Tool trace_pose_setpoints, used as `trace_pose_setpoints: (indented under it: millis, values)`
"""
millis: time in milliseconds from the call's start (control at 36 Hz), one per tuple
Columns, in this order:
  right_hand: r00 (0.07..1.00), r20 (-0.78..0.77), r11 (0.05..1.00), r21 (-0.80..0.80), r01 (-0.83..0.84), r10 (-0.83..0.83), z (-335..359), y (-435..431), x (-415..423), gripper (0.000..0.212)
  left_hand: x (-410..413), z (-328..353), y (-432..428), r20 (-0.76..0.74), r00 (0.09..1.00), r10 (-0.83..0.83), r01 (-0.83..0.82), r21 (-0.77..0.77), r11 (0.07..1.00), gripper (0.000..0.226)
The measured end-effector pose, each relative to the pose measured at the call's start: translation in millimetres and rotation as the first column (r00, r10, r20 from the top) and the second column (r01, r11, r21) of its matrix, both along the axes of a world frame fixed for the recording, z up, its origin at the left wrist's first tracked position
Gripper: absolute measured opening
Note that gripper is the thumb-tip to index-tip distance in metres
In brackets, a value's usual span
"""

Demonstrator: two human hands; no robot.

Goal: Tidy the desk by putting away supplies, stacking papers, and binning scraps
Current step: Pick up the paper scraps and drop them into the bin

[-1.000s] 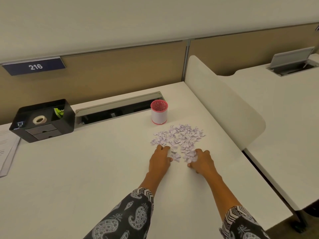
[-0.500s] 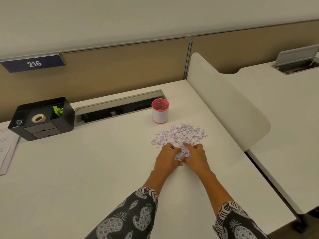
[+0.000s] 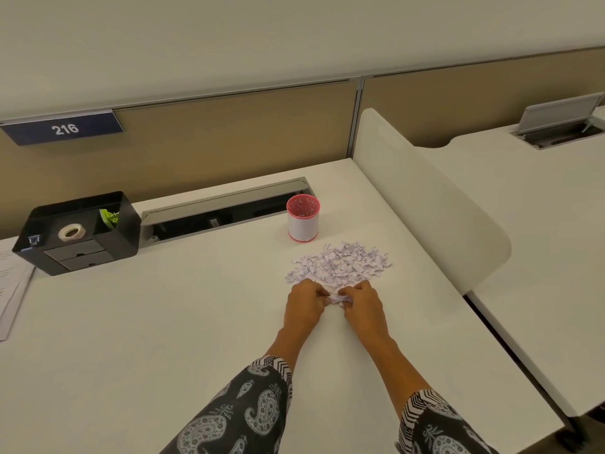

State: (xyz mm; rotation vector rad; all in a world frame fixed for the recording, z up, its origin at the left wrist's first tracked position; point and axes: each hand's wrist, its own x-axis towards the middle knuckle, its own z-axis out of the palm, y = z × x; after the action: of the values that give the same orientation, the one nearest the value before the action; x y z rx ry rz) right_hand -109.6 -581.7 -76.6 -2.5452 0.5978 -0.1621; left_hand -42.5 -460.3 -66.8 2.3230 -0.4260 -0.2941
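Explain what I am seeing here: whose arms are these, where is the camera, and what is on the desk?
No machine here: a person wears one camera on the head, looking forward and down, so the arms are their own. The left hand and right hand meet at the near edge of a pile of paper scraps on the white desk, fingers curled round a small clump. Behind the pile stands a pink-rimmed cup. Far left sit a black organiser holding a tape roll, and some papers.
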Motion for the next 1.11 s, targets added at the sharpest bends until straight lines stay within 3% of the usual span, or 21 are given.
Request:
trace_pose_setpoints:
  millis: [194,639,861,1111]
  values:
    - [0.999,0.045,0.999,0.031,0.022,-0.023,-2.9,3.3,2.7,0.016,7.3,-2.5,13.4,-0.088,0.986,0.144,-0.155,-0.134,0.979,0.010]
    - [0.994,0.106,0.999,0.043,0.024,-0.029,-0.7,6.2,3.6,0.016,76.5,66.6,1.3,-0.089,0.945,0.316,-0.322,-0.428,0.844,0.015]
    - [0.993,0.113,1.000,0.029,0.007,-0.010,-0.8,6.6,1.2,0.017,138.5,94.2,-14.7,-0.007,0.931,0.365,-0.342,-0.362,0.867,0.014]
    - [0.993,0.117,1.000,0.019,-0.002,0.000,-1.0,5.2,1.4,0.018,163.4,100.6,-29.8,0.076,0.951,0.301,-0.293,-0.105,0.950,0.023]
